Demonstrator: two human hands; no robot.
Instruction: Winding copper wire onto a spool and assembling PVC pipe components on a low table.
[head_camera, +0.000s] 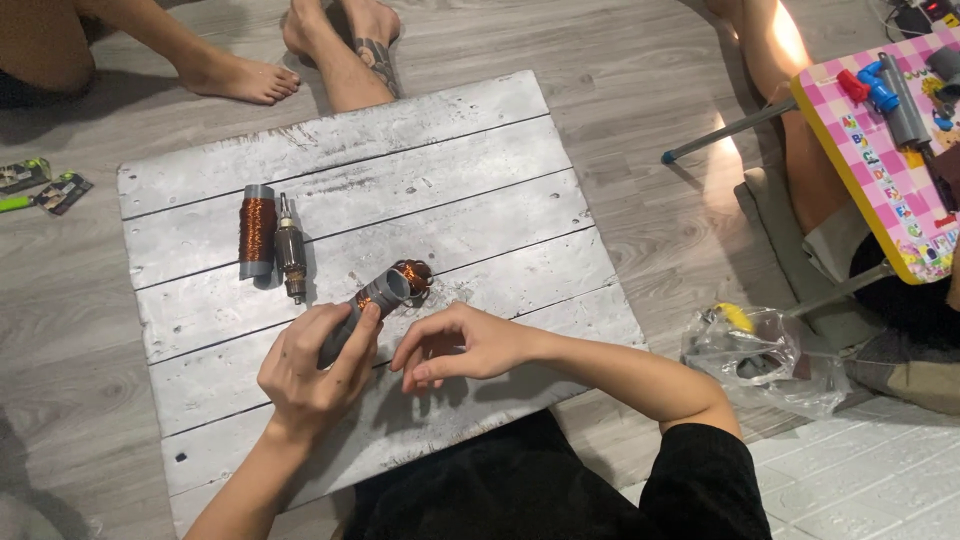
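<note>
Grey tube (368, 305) in my left hand (308, 372), slanting toward the board's (450, 150) far-right corner.
Right hand (455, 345) empty, fingers loosely curled, just beside the tube's coiled copper end (412, 276).

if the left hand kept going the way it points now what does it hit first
Likely the loose copper coil lying just past the grey tube that the left hand holds, though depth is unclear.

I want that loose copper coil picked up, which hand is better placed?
Probably the right hand: it is empty, with curled fingers, near the copper coil. The left hand already grips the grey tube.
</note>
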